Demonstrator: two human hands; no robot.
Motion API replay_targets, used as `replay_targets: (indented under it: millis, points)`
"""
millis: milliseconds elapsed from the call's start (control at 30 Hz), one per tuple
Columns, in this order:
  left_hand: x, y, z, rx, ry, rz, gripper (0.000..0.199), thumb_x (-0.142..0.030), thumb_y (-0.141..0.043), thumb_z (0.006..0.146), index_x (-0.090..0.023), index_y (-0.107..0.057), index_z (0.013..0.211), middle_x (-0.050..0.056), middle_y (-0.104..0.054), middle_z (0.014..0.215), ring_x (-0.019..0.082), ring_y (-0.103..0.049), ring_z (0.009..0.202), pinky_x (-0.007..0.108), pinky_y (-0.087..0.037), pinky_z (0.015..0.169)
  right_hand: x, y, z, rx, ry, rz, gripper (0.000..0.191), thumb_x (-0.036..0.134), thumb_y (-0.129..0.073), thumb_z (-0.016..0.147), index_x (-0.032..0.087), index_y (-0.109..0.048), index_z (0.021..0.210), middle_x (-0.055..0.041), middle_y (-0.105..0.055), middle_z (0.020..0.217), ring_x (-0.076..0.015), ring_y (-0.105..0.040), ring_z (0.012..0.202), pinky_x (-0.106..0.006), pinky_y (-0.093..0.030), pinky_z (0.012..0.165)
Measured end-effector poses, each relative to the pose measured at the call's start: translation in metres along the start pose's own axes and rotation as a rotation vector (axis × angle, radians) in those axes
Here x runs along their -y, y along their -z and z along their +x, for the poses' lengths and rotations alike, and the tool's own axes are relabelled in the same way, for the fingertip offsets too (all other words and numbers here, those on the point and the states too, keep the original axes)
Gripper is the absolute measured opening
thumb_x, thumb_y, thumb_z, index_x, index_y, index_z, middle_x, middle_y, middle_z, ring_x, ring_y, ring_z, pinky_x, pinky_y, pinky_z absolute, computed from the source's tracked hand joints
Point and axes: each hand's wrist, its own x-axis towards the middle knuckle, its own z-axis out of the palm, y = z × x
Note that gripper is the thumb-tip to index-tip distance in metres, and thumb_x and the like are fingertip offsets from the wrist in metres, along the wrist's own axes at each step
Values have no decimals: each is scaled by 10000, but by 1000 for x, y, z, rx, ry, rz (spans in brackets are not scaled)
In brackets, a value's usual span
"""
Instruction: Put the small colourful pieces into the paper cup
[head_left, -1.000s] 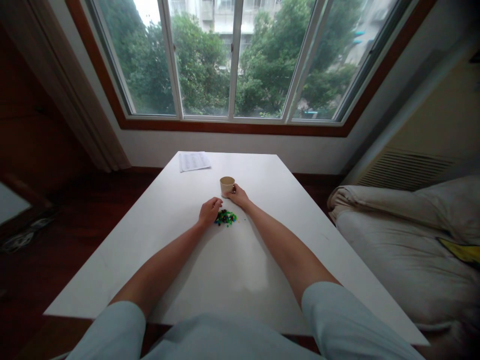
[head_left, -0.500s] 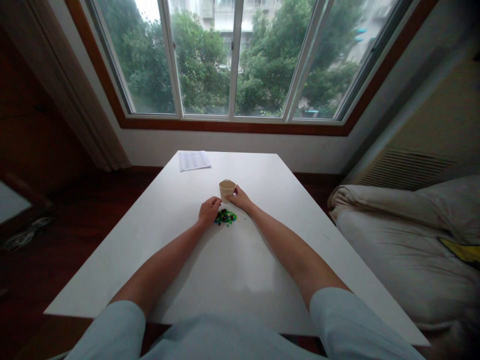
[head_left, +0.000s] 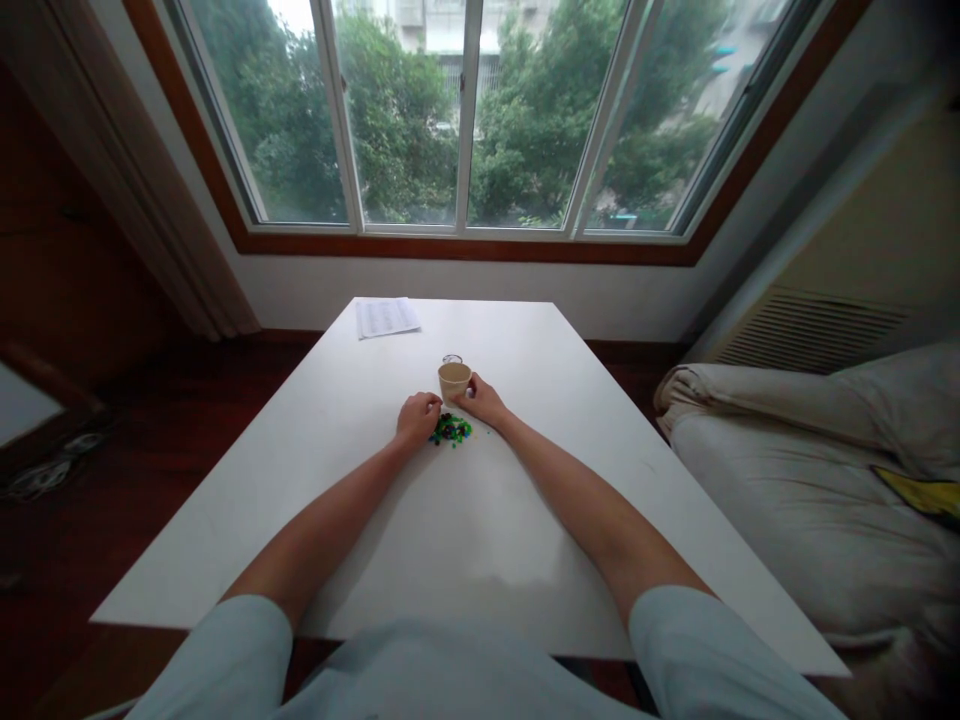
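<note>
A pale brown paper cup [head_left: 454, 386] stands at the middle of the table, its open mouth facing up toward me. My right hand [head_left: 481, 400] is closed around the cup's right side. Just in front of it lies a pile of small green, blue and dark beads [head_left: 451, 430]. My left hand [head_left: 418, 414] rests at the left edge of this pile, fingers curled together near the cup's base. Whatever those fingers may hold is too small to make out. Behind the cup shows a thin dark loop [head_left: 452, 358], partly hidden by the rim.
The white table [head_left: 465, 540] carries some printed sheets [head_left: 387, 317] at its far left corner. A window [head_left: 465, 130] is beyond the far edge. To the right stands a sofa with a pale cover [head_left: 780, 470]; a curtain [head_left: 150, 180] hangs at the left.
The cup has come slightly toward me in my right hand, and more of the dark loop behind it shows. My left hand stays beside the beads with little change.
</note>
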Motion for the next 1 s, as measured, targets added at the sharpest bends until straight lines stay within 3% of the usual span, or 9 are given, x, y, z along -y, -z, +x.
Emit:
replay_targets:
  millis: [200, 400, 533, 700, 1000]
  points:
    - [-1, 2, 0, 7, 6, 1, 219, -268, -539, 914, -219, -744, 972, 79, -704, 1011, 223, -605, 971, 363, -461, 934, -2, 1, -6, 16, 6, -82, 540, 458, -757, 773, 247, -579, 1238, -37, -714, 1085, -195, -635, 863, -301, -479, 745]
    - [-1, 2, 1, 13, -1, 6, 253, -260, -535, 907, -222, -739, 1050, 82, -722, 1045, 239, -619, 993, 376, -472, 933, -1, -3, -5, -47, 31, -193, 549, 413, -724, 814, 235, -569, 1309, -69, -715, 1078, -223, -637, 903, -327, -480, 774]
    - [-4, 5, 1, 78, -30, 7, 253, -268, -548, 899, -240, -742, 1058, 66, -737, 1045, 241, -633, 1012, 381, -483, 943, -2, -1, -7, -55, 19, -164, 586, 353, -723, 811, 262, -542, 1361, -63, -716, 1116, -231, -640, 942, -338, -488, 799]
    - [-11, 10, -1, 137, -144, -6, 241, -299, -588, 871, -253, -751, 1043, 63, -732, 1058, 242, -633, 1030, 391, -482, 976, -1, 2, -12, -36, 24, -115, 586, 426, -733, 799, 252, -553, 1328, -61, -711, 1108, -212, -645, 864, -330, -498, 764]
    - [-10, 4, -4, 113, -175, 5, 215, -264, -574, 869, -241, -731, 1014, 80, -702, 1111, 255, -621, 1084, 399, -483, 998, 0, 0, -10, -48, 16, -33, 671, 440, -771, 758, 275, -519, 1357, -53, -687, 1183, -237, -640, 1017, -363, -507, 864]
